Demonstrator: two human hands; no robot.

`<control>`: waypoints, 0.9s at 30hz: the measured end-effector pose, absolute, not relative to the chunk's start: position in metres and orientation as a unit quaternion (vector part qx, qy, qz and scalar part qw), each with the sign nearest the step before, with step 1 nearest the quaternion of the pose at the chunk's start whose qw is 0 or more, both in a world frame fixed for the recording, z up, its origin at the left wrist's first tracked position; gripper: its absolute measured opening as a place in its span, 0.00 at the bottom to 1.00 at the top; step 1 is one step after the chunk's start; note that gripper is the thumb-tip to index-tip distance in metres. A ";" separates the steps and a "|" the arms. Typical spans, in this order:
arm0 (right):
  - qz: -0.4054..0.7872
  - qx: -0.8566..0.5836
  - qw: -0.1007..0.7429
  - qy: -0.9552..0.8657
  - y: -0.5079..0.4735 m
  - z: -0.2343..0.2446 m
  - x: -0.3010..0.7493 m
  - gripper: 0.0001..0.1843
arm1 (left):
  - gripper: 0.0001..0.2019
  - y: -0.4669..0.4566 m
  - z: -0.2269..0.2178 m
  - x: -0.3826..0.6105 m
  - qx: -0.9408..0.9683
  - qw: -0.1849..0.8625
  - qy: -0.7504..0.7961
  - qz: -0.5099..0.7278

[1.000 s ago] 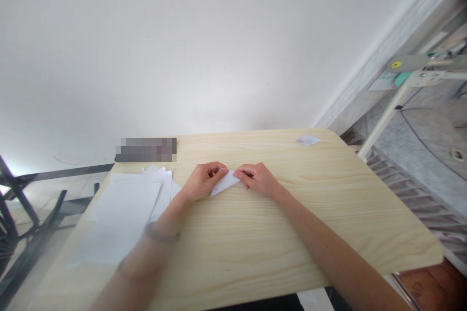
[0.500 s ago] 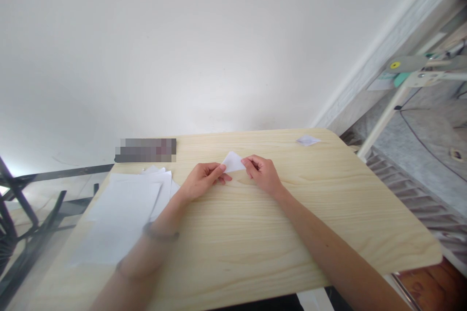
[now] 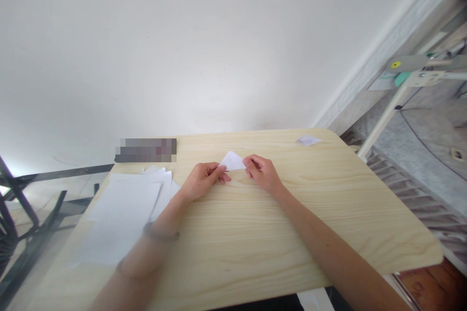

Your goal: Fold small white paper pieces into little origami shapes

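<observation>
Between my hands is a small white piece of folded paper (image 3: 232, 161), shaped like a triangle with its tip pointing away from me. My left hand (image 3: 205, 180) pinches its left corner between thumb and fingers. At the opposite corner, my right hand (image 3: 261, 170) grips the paper with thumb and forefinger. Both hands are low over the wooden table (image 3: 233, 233). The finer folds of the paper are too small to make out.
Loose white sheets (image 3: 127, 214) lie in a pile at the left, partly under my left forearm. A folded paper piece (image 3: 308, 140) rests near the far right corner. A blurred-out dark item (image 3: 146, 150) sits at the back left. Behind the table rises a white wall (image 3: 219, 48).
The folded paper has tilted slightly, and a bit more of its lower edge shows. My right hand has shifted very slightly to the right; both hands keep their hold.
</observation>
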State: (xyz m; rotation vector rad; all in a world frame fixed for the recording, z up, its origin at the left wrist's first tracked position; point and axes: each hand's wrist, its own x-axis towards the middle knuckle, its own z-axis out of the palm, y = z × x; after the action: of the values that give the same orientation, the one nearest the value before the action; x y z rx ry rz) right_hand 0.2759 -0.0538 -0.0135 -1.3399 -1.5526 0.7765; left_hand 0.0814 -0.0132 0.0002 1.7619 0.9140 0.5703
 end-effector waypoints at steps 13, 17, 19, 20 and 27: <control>0.395 -0.521 0.398 -0.643 -0.055 -0.013 0.280 0.10 | 0.20 -0.014 0.004 0.084 0.711 0.507 0.387 0.298; 0.413 -0.505 0.388 -0.651 -0.057 -0.010 0.280 0.11 | 0.17 -0.013 0.002 0.083 0.714 0.513 0.375 0.293; 0.419 -0.490 0.387 -0.660 -0.057 -0.008 0.280 0.12 | 0.17 -0.012 0.001 0.083 0.704 0.517 0.380 0.305; 0.419 -0.482 0.384 -0.666 -0.057 -0.008 0.279 0.12 | 0.17 -0.011 0.001 0.083 0.697 0.520 0.384 0.310; 0.406 -0.479 0.373 -0.682 -0.056 -0.010 0.279 0.09 | 0.17 -0.009 -0.002 0.083 0.670 0.558 0.372 0.319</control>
State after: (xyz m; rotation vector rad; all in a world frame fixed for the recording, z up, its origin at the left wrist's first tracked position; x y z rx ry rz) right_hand 0.2794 -0.0560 -0.0102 -1.2281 -1.7482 1.0412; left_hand 0.0828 -0.0086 -0.0015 1.5805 0.8770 0.7515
